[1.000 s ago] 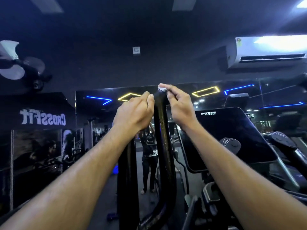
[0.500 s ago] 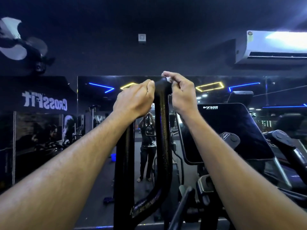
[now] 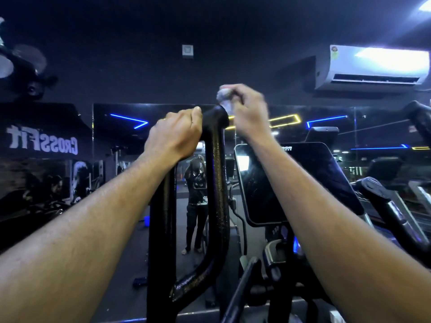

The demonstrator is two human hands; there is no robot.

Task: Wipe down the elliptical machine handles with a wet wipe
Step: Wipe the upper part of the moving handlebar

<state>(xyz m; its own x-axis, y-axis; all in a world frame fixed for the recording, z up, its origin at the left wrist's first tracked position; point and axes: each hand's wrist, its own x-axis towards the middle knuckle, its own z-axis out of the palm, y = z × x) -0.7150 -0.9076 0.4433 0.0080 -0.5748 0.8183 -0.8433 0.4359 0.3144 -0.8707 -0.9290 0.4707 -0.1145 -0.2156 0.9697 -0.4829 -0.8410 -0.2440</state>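
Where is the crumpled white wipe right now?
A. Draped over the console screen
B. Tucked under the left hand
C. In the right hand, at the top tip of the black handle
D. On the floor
C: the right hand pinches the wet wipe at the tip of the black handle.

This is a gym, dimly lit and dark-walled. A big wall mirror (image 3: 279,127) runs across the room, and in it the word "CrossFit" (image 3: 42,142) reads backwards, beside reflected blue and yellow neon strips (image 3: 284,118). Exercise machines crowd the right side: a dark console screen (image 3: 298,180) on its stand, with black padded grips (image 3: 377,185) next to it. In the foreground rises a black looped elliptical handle (image 3: 215,183). High on the wall hangs a white air conditioner (image 3: 373,68).
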